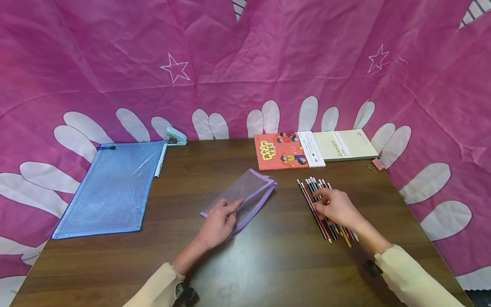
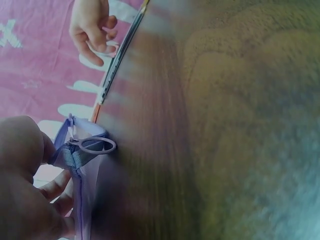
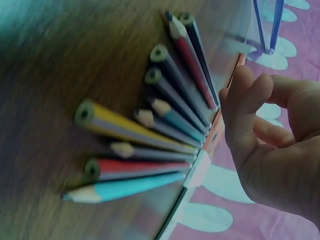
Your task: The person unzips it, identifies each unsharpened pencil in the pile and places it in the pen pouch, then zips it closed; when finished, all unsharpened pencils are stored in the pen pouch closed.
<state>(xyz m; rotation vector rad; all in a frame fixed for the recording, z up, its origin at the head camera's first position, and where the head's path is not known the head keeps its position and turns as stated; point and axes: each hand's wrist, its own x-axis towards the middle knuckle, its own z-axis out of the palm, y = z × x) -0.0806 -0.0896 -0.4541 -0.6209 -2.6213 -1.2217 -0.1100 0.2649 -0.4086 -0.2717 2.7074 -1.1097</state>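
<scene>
A purple mesh zip pouch (image 1: 245, 196) lies slanted across the middle of the table, its pull ring (image 2: 97, 145) at the near corner. My left hand (image 1: 220, 221) holds the pouch on its near side, the index finger stretched over the mesh. In the left wrist view the pouch's end bulges apart beside the thumb. A loose bunch of pencils (image 1: 315, 211), red, black, yellow and blue, lies to the right, some sharpened and some not. Just over them hovers my right hand (image 1: 337, 208), its fingers bent toward the thumb with nothing between them.
A blue mesh zip folder (image 1: 111, 187) lies at the left, with a light-blue stapler (image 1: 176, 135) at its far corner. An orange book (image 1: 285, 151) and a cream notebook (image 1: 345, 145) lie at the back, a pink clip (image 1: 379, 164) near them. A pink curtain hangs behind.
</scene>
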